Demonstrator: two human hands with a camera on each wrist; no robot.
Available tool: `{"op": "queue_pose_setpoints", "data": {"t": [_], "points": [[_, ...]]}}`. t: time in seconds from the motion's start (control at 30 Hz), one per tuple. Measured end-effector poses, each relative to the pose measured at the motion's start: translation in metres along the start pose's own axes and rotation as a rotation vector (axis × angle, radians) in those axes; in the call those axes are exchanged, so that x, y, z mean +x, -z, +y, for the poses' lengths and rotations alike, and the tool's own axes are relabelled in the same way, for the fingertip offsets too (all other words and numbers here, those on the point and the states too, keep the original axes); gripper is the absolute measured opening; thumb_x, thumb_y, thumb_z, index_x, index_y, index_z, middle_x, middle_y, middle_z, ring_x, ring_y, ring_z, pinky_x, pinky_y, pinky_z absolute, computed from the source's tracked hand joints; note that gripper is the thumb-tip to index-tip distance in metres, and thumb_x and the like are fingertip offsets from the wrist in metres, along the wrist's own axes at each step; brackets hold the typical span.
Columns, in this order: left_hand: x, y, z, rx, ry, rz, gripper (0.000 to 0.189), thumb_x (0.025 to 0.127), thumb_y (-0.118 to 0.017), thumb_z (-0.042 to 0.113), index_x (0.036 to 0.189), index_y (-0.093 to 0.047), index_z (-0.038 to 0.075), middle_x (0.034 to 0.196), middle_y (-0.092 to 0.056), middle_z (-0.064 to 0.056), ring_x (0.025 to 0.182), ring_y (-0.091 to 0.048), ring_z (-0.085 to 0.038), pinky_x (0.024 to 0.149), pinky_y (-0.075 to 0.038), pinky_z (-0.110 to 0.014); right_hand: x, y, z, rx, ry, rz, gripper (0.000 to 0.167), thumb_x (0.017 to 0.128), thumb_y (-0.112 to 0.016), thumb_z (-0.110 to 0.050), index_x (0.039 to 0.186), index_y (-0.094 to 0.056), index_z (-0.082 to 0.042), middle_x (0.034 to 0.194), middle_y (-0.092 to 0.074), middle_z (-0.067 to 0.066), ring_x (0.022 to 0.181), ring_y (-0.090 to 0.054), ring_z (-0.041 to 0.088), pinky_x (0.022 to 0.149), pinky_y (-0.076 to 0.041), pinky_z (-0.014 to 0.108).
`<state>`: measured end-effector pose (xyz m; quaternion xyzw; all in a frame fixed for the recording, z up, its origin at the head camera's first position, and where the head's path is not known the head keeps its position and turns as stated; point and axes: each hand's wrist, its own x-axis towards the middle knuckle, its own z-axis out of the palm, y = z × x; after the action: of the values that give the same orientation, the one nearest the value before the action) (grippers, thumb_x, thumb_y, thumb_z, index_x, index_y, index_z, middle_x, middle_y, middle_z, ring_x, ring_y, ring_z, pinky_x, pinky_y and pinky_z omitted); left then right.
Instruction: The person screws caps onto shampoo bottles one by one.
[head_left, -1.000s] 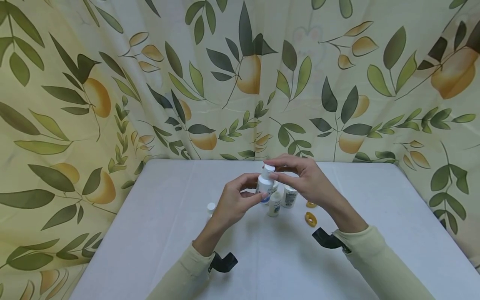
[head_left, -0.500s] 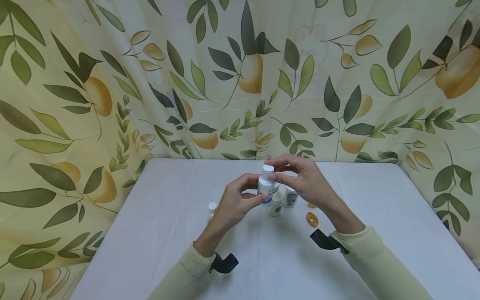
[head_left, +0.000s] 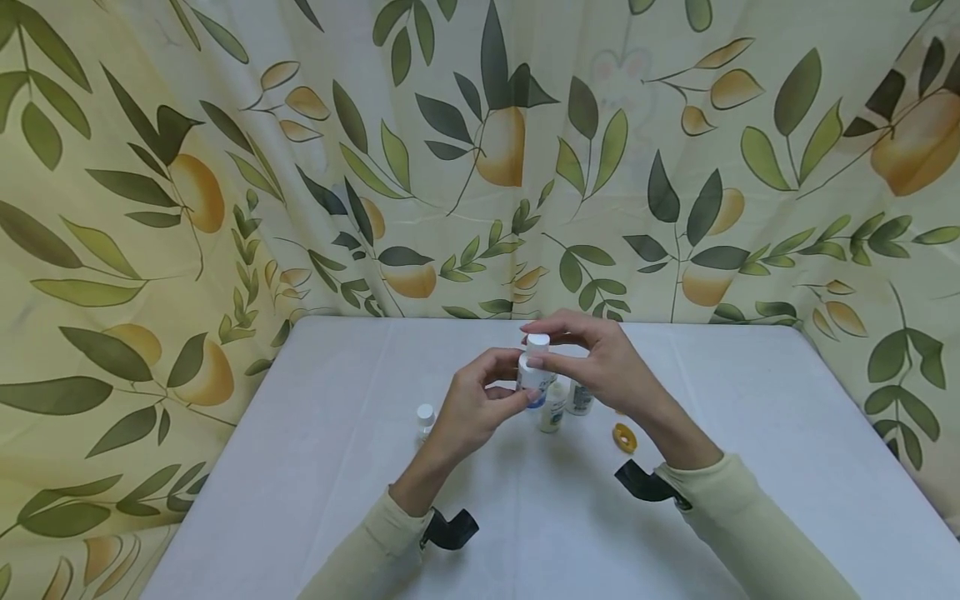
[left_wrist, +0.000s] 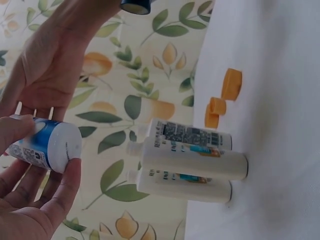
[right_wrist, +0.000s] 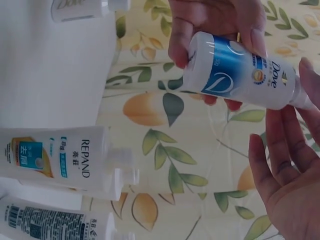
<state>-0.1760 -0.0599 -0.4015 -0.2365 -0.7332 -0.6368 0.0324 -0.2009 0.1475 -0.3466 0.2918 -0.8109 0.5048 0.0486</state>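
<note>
My left hand [head_left: 474, 407] holds a white Dove bottle [right_wrist: 245, 72] with a blue band, upright above the table in the head view. Its fingers and thumb wrap the bottle's lower body, and the bottle's white base [left_wrist: 65, 147] shows in the left wrist view. My right hand [head_left: 603, 358] is at the top of the same bottle. The thumb and fingers pinch around its white cap [head_left: 537, 340], with the thumb across the front of the neck. In the right wrist view the remaining right fingers [right_wrist: 282, 150] spread below the cap.
Several white Repand bottles [left_wrist: 195, 160] stand on the white table [head_left: 525, 533] just behind and beneath the held bottle. Yellow-orange rings [head_left: 624, 437] lie to their right. Another white bottle [head_left: 425, 417] stands left of my left hand. A leaf-patterned curtain [head_left: 300, 167] hangs behind the table.
My right hand has shifted slightly left and down, its thumb sliding across the front of the bottle's neck. My left hand and the bottle have barely moved.
</note>
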Motion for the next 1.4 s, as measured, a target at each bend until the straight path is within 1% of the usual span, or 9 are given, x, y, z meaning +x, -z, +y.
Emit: {"op": "queue_pose_setpoints", "data": {"t": [0.13, 0.27, 0.43, 0.57, 0.63, 0.73, 0.83, 1.1, 1.4], "points": [[0.000, 0.002, 0.001, -0.016, 0.009, 0.007, 0.047, 0.088, -0.079, 0.005, 0.132, -0.061, 0.006, 0.127, -0.064, -0.008, 0.112, -0.065, -0.023, 0.091, -0.060, -0.033, -0.002, 0.003, 0.000, -0.011, -0.002, -0.014, 0.039, 0.091, -0.078, -0.016, 0.129, -0.070, -0.016, 0.124, -0.067, -0.001, 0.113, -0.063, 0.019, 0.106, -0.048, 0.052], [0.000, 0.003, 0.001, -0.017, 0.027, 0.017, 0.049, 0.088, -0.079, 0.005, 0.133, -0.061, 0.005, 0.126, -0.065, -0.011, 0.112, -0.065, -0.025, 0.092, -0.060, -0.036, -0.002, 0.006, 0.000, -0.018, 0.000, -0.020, 0.040, 0.092, -0.077, -0.016, 0.131, -0.070, -0.020, 0.125, -0.067, -0.003, 0.113, -0.063, 0.016, 0.107, -0.048, 0.052], [0.000, 0.004, 0.001, -0.015, 0.053, 0.019, 0.049, 0.088, -0.080, 0.008, 0.133, -0.061, 0.005, 0.127, -0.065, -0.011, 0.113, -0.065, -0.025, 0.094, -0.059, -0.039, -0.003, 0.009, 0.001, -0.032, 0.014, -0.036, 0.040, 0.093, -0.074, -0.012, 0.133, -0.069, -0.017, 0.126, -0.067, -0.002, 0.114, -0.062, 0.014, 0.099, -0.053, 0.040], [0.001, 0.005, -0.001, -0.029, 0.071, 0.017, 0.046, 0.087, -0.080, 0.007, 0.130, -0.063, 0.005, 0.125, -0.066, -0.009, 0.112, -0.065, -0.023, 0.093, -0.059, -0.034, -0.003, 0.012, 0.001, -0.042, 0.026, -0.050, 0.040, 0.095, -0.072, -0.011, 0.134, -0.068, -0.016, 0.127, -0.067, -0.002, 0.117, -0.059, 0.014, 0.095, -0.053, 0.033], [0.001, 0.005, -0.002, -0.035, 0.081, 0.015, 0.045, 0.087, -0.081, 0.006, 0.129, -0.064, 0.004, 0.125, -0.066, -0.008, 0.112, -0.065, -0.023, 0.092, -0.059, -0.031, -0.002, 0.012, 0.001, -0.049, 0.024, -0.053, 0.039, 0.095, -0.072, -0.011, 0.134, -0.068, -0.017, 0.127, -0.067, -0.002, 0.118, -0.059, 0.014, 0.097, -0.053, 0.035], [0.002, 0.006, -0.003, -0.040, 0.094, 0.007, 0.045, 0.086, -0.081, 0.006, 0.128, -0.065, 0.005, 0.125, -0.066, -0.008, 0.112, -0.065, -0.023, 0.093, -0.059, -0.030, -0.002, 0.012, 0.002, -0.042, 0.019, -0.053, 0.038, 0.095, -0.072, -0.011, 0.132, -0.069, -0.017, 0.126, -0.067, -0.002, 0.119, -0.059, 0.015, 0.101, -0.052, 0.045], [0.002, 0.006, -0.004, -0.043, 0.108, -0.007, 0.046, 0.087, -0.081, 0.006, 0.130, -0.064, 0.006, 0.127, -0.065, -0.008, 0.114, -0.065, -0.024, 0.093, -0.059, -0.030, -0.002, 0.011, 0.004, -0.034, 0.009, -0.048, 0.036, 0.095, -0.072, -0.011, 0.130, -0.069, -0.017, 0.126, -0.067, -0.001, 0.120, -0.059, 0.016, 0.104, -0.050, 0.051], [0.001, 0.005, -0.006, -0.051, 0.086, -0.031, 0.047, 0.088, -0.080, 0.006, 0.131, -0.064, 0.009, 0.129, -0.065, -0.007, 0.115, -0.064, -0.024, 0.093, -0.058, -0.028, 0.000, 0.009, 0.005, -0.025, -0.018, -0.030, 0.032, 0.094, -0.074, -0.013, 0.126, -0.070, -0.016, 0.125, -0.068, 0.000, 0.114, -0.062, 0.018, 0.107, -0.048, 0.051], [0.000, 0.002, -0.005, -0.056, 0.072, -0.026, 0.046, 0.087, -0.080, 0.008, 0.130, -0.064, 0.010, 0.124, -0.066, -0.006, 0.112, -0.064, -0.023, 0.091, -0.059, -0.028, 0.001, 0.007, 0.001, 0.011, -0.044, -0.018, 0.032, 0.091, -0.077, -0.016, 0.122, -0.071, -0.013, 0.121, -0.068, 0.000, 0.112, -0.062, 0.019, 0.107, -0.047, 0.051]]}}
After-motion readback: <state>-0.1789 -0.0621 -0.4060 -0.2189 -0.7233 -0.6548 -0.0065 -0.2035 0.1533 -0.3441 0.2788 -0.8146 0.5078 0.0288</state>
